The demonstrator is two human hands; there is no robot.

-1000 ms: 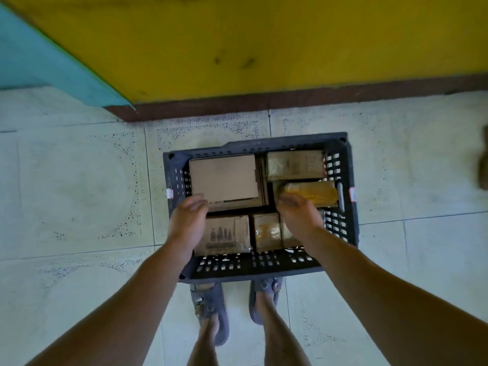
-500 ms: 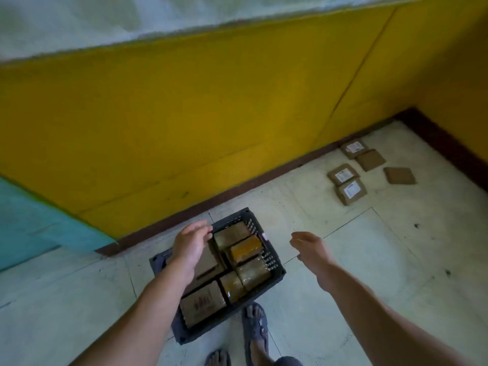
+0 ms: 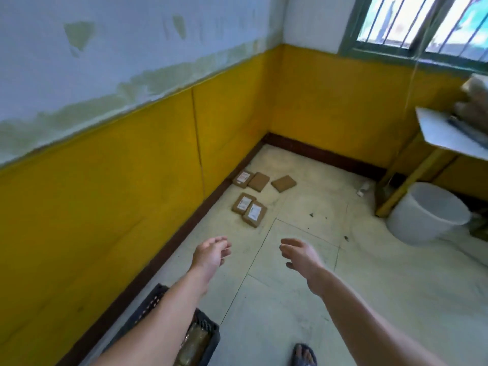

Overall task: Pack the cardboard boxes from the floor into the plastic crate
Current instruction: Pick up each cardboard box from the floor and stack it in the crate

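now, you hold nothing
left hand (image 3: 211, 253), right hand (image 3: 301, 256): fingers relaxed, apart; five cardboard boxes (image 3: 254, 213) well ahead; plastic crate (image 3: 151, 299) just beneath you.

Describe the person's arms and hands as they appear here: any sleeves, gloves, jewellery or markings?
Both arms are bare to the picture's edge; no sleeve shows. The left hand and right hand wear no gloves, and no watch, bracelet or ring is visible, though the frame is slightly blurred. The only thing worn in view is a dark sandal on one foot.
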